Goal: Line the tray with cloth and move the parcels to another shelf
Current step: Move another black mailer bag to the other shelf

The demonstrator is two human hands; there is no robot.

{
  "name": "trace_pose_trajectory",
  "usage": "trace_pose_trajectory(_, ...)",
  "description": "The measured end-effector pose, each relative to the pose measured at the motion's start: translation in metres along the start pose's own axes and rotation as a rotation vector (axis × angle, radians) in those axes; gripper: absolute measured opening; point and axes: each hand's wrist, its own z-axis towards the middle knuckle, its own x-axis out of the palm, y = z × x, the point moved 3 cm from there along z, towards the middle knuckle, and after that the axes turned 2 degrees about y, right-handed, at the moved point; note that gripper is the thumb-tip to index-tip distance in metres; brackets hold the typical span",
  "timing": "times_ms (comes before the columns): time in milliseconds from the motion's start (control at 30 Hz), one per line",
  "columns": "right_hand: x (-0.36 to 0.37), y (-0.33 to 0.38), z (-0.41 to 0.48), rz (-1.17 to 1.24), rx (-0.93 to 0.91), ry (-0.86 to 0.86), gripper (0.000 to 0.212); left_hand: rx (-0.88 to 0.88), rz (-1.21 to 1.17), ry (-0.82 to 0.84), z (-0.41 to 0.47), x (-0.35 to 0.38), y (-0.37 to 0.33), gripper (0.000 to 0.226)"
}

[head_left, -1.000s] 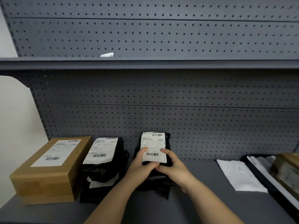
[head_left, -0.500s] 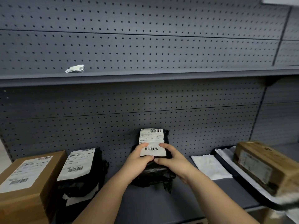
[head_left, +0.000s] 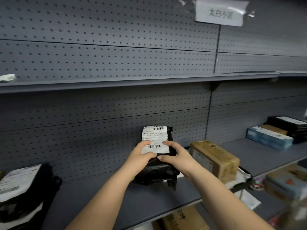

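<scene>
Fingers [head_left: 167,144] of 2 outstretched hands clasp black parcel [head_left: 157,170], seemingly lifted

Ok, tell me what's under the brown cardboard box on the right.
The brown cardboard box sits on white cloth lining a black tray, right of the black parcel both hands hold. The cloth shows only at the box's near edge; the box covers the rest.

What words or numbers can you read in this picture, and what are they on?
White paper sign taped on the grey pegboard: handwritten characters, too blurred to read.
White shipping label on the black plastic parcel held by the left hand and the right hand: barcodes, print too small.
Brown cardboard box label: blurred.
</scene>
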Motion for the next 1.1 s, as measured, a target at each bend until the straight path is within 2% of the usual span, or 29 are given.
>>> trace_pose_trajectory(367,-0.231,-0.029,-0.066,-0.033,-0.001,-0.161,0.049,0.112,0.019,0.121,0.003,0.223,-0.079,0.051)
trace_pose_trajectory(633,-0.388,-0.048,-0.091,-0.102,0.039,-0.278,0.053,0.156,-0.021,0.226,0.025,0.376,-0.127,0.053)
trace_pose_trajectory(833,-0.468,-0.066,-0.089,-0.071,0.059,-0.340,0.051,0.149,-0.073,0.295,0.060,0.459,-0.146,0.050)
trace_pose_trajectory(1033,-0.537,-0.090,-0.053,-0.092,0.091,-0.399,0.060,0.146,-0.107,0.340,0.117,0.528,-0.153,0.050)
trace_pose_trajectory(1100,-0.563,-0.096,-0.037,-0.074,0.083,-0.413,0.058,0.145,-0.114,0.363,0.141,0.551,-0.159,0.050)
